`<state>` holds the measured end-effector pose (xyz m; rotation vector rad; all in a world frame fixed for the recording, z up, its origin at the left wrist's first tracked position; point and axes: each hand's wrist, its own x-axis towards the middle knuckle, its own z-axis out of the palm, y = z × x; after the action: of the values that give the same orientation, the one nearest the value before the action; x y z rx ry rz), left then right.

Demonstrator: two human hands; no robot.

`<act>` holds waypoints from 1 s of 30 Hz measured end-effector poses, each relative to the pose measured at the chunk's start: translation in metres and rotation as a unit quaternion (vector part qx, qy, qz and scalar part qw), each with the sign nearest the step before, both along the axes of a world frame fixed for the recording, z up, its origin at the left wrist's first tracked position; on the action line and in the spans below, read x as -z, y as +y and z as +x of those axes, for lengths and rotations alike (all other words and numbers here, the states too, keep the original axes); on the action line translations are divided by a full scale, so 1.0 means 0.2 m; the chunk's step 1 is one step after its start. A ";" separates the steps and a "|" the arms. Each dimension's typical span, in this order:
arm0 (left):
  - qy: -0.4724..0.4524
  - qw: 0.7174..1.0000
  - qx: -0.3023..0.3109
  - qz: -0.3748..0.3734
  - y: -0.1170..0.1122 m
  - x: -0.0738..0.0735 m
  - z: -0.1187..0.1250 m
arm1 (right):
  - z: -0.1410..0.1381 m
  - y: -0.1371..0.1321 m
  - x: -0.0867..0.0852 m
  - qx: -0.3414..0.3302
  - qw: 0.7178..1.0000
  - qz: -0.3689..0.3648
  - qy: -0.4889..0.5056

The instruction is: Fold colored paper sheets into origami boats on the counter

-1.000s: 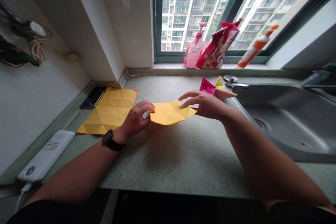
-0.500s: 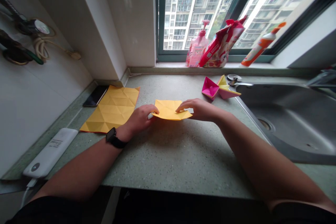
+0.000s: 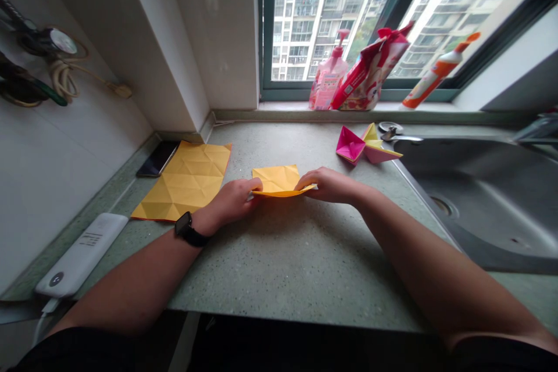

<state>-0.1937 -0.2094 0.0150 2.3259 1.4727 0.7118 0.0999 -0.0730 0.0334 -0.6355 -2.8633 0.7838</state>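
Between my two hands is a small sheet of creased yellow origami paper [image 3: 276,179], its near edge bent upward and its underside orange. My left hand [image 3: 235,199], with a black watch on the wrist, pinches the near left corner. The near right corner is gripped by my right hand [image 3: 329,184], thumb underneath or in front and fingers on top. To the left lies a larger yellow sheet [image 3: 187,177] marked with a grid of triangular folds. Pink and yellow folded paper shapes [image 3: 350,145] stand behind my right hand.
A dark phone [image 3: 157,158] and a white power bank [image 3: 82,256] with a cable lie at the left. The steel sink [image 3: 488,197] is sunk into the counter at the right. A pump bottle [image 3: 328,78], a red bag [image 3: 372,72] and an orange-white bottle [image 3: 440,74] stand on the sill.
The near edge of the small sheet has curled up more, and its right corner has drawn inward. My right hand has shifted slightly with it; my left hand keeps its grip.
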 end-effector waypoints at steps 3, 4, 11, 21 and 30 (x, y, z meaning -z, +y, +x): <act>-0.038 0.999 -0.014 -0.011 0.01 0.02 0.00 | 0.00 -0.01 -0.02 0.038 0.999 -0.018 -0.004; -0.049 0.998 -0.023 -0.018 0.01 0.02 0.00 | 0.00 -0.01 -0.02 0.055 0.998 -0.023 -0.009; -0.107 0.991 -0.059 -0.063 0.03 0.02 0.01 | -0.02 -0.01 -0.04 0.169 0.984 -0.044 -0.028; 0.014 0.987 -0.142 0.080 0.00 0.09 0.01 | -0.05 -0.04 0.01 0.259 0.963 -0.056 -0.041; 0.120 0.988 0.012 0.101 -0.01 0.10 0.04 | -0.08 -0.06 0.11 0.228 0.969 0.095 -0.024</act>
<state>-0.1856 -0.2112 -0.0046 2.6583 1.5296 0.6164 0.0830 -0.0849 0.0111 -1.2308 -2.6213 0.4228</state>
